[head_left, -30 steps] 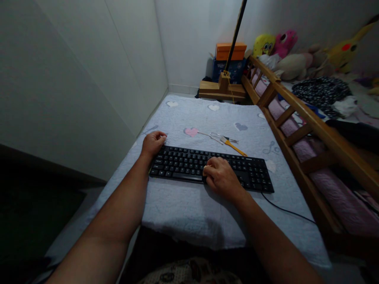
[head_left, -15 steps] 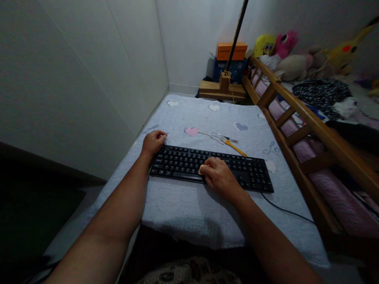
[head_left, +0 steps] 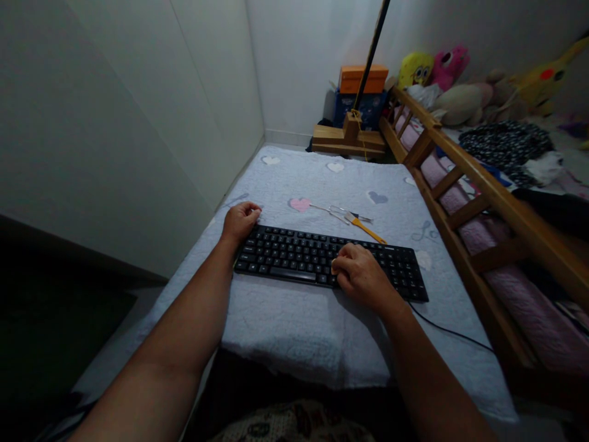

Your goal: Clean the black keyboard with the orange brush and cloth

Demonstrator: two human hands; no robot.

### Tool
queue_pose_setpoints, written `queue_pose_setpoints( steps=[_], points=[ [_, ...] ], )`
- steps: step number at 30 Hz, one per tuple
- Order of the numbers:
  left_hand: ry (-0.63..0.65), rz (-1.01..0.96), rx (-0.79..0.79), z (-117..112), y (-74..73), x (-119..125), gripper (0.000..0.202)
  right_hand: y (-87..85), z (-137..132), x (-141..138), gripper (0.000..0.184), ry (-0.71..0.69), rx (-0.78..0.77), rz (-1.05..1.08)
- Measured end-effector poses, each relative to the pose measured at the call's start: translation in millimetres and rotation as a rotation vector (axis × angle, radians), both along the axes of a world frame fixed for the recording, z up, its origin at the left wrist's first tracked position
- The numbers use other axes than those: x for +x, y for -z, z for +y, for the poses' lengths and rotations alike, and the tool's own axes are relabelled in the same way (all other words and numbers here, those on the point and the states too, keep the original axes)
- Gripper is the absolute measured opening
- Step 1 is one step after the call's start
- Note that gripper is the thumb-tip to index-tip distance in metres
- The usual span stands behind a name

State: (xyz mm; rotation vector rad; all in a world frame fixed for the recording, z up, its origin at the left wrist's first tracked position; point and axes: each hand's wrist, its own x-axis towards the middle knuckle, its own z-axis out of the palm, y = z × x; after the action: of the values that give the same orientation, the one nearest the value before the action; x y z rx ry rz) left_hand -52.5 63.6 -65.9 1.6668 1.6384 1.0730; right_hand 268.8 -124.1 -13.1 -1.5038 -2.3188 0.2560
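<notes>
A black keyboard (head_left: 294,255) lies across a table covered with a light-blue quilt (head_left: 294,319) that has heart patches. My left hand (head_left: 240,221) is closed on the keyboard's far left corner. My right hand (head_left: 361,276) rests on the keys right of the middle. Its fingers are curled and pinched round a small pale piece, of which only a sliver shows at the fingertips. The keyboard's cable (head_left: 453,333) runs off to the right.
Just behind the keyboard lie a thin metal tool (head_left: 340,212) and a yellow-handled tool (head_left: 365,229). A wooden bed rail (head_left: 478,178) runs along the right, with plush toys (head_left: 432,67) beyond it. A wooden stand with a dark pole (head_left: 352,132) and an orange box (head_left: 363,78) sit at the far end. A wall (head_left: 115,123) is on the left.
My right hand first slid left, then right along the keys with the pale piece, which is now mostly hidden. My left hand has stayed on the corner.
</notes>
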Motion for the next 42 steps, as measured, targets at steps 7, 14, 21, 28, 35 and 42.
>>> queue_pose_setpoints(
  steps=[7, 14, 21, 28, 35, 42],
  points=[
    [-0.001, 0.012, 0.008, -0.6, 0.3, 0.2, 0.021, -1.0, -2.1, 17.0, 0.020, 0.037, -0.018, -0.032],
    [0.008, -0.023, 0.010, 2.1, 6.2, -1.6, 0.022, -4.8, -3.2, 31.2, 0.021, 0.103, -0.027, -0.154],
    [0.016, -0.008, 0.007, 1.5, 3.2, -0.3, 0.021, -6.9, -11.3, 43.4, 0.022, 0.171, 0.009, -0.031],
    [0.008, 0.001, 0.008, -1.2, -0.6, 1.9, 0.020, 2.1, -15.5, 24.8, 0.025, 0.130, 0.080, 0.079],
    [0.010, 0.023, 0.003, 2.1, 4.6, -0.3, 0.026, 8.4, -21.4, 34.7, 0.025, 0.166, 0.017, -0.026],
    [0.017, 0.019, 0.018, 3.4, 5.4, -0.4, 0.027, 7.7, -30.4, 47.4, 0.024, 0.248, 0.068, -0.027]
  ],
)
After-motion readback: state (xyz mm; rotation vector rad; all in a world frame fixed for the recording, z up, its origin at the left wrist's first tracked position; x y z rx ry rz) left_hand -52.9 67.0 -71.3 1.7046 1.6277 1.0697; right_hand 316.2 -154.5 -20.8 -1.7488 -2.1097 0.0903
